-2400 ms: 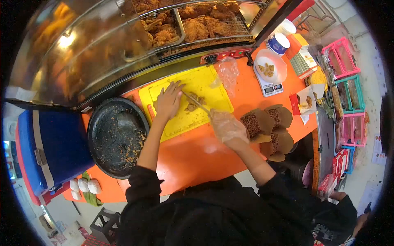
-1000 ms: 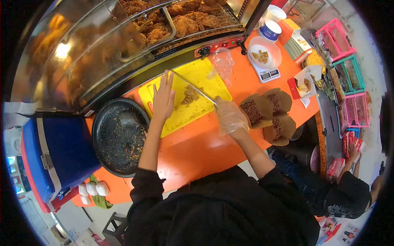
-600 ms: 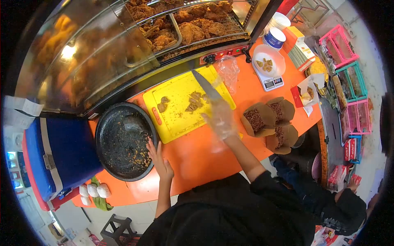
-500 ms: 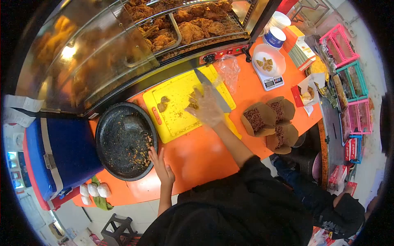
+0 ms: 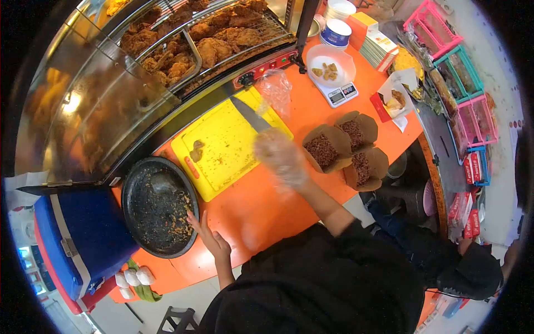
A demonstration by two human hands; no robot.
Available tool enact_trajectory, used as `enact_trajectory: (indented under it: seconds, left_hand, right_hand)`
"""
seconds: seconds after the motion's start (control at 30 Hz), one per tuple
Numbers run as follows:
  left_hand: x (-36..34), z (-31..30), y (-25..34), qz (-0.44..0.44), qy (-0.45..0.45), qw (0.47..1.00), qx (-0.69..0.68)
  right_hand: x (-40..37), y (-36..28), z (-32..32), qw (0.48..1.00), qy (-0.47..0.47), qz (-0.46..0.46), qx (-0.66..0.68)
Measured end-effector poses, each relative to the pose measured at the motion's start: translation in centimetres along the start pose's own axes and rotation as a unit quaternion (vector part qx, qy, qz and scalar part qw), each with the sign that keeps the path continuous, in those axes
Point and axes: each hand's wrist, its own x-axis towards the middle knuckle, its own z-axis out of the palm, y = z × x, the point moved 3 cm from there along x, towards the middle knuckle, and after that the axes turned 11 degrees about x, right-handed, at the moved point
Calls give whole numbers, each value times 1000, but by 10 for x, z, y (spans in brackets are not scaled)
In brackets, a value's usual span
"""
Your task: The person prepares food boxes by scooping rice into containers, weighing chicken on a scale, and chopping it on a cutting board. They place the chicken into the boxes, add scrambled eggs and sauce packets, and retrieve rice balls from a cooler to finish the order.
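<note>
Orange counter [image 5: 261, 211]: yellow cutting board [image 5: 233, 145] mid-counter, black round pan [image 5: 123, 195] just beside it on the left. Right of the board, 3 brown paper boxes [image 5: 311, 139] in a cluster. Digital scale [image 5: 339, 93] further back, clear plastic bag [image 5: 275, 89] btwn scale & board. Glass warmer [image 5: 100, 111] along the back edge.

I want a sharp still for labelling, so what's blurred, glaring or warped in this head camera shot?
Head view: the gloved right hand is smeared by motion blur, while the knife it holds and the left hand look sharper; a lamp glares off the display case glass; fisheye bends the orange counter, with black corners.
</note>
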Motion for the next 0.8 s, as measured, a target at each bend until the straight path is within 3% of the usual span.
enact_trajectory:
  seconds: [0.07, 0.1, 0.17, 0.23, 0.27, 0.33, 0.43, 0.47, 0.5, 0.57, 0.63, 0.67, 0.73, 0.77, 0.8]
  left_hand:
    - [-1, 2, 1, -7, -9, 1000, -8]
    - [-2, 5, 0, 0, -13, 1000, -8]
    - [1, 9, 4, 10, -18, 1000, -16]
    - [5, 13, 8, 24, -26, 999, -24]
    - [7, 16, 11, 34, -31, 999, -30]
    - [9, 18, 12, 44, -38, 998, -32]
    - [10, 19, 12, 38, -45, 997, -46]
    - [12, 18, 12, 37, -30, 996, -73]
    - [16, 16, 11, 35, -14, 994, -100]
    - [37, 16, 4, 2, -27, 998, -62]
    - [69, 25, -8, -26, -46, 998, 14]
    - [91, 32, -14, -28, -48, 997, 59]
    - [134, 33, -15, -1, 11, 998, 63]
    - [152, 46, -29, -33, -24, 997, 60]
    - [167, 62, -47, -65, -60, 994, 56]
  right_hand:
    - [5, -21, -64, 967, -20, 155, -201]
    - [2, -24, -85, 950, -16, 167, -263]
    - [0, -18, -104, 930, -15, 176, -323]
    - [-7, 14, -104, 876, -125, 393, -250]
    - [-16, 29, -106, 876, -127, 391, -251]
    - [-36, 46, -96, 901, -228, 152, -335]
    - [-22, -12, -101, 888, -206, 103, -398]
    - [-29, -21, -88, 890, -211, 96, -393]
    - [-40, -27, -74, 874, -206, 171, -405]
    - [-57, -14, -50, 854, -206, 238, -413]
    - [-81, 16, -10, 928, -205, -41, -308]
    - [-79, 23, -1, 927, -212, -48, -305]
    - [-72, 40, 20, 831, -318, 79, -450]
    - [-61, 31, 20, 830, -319, 73, -451]
    - [-46, 18, 13, 872, -272, 143, -381]
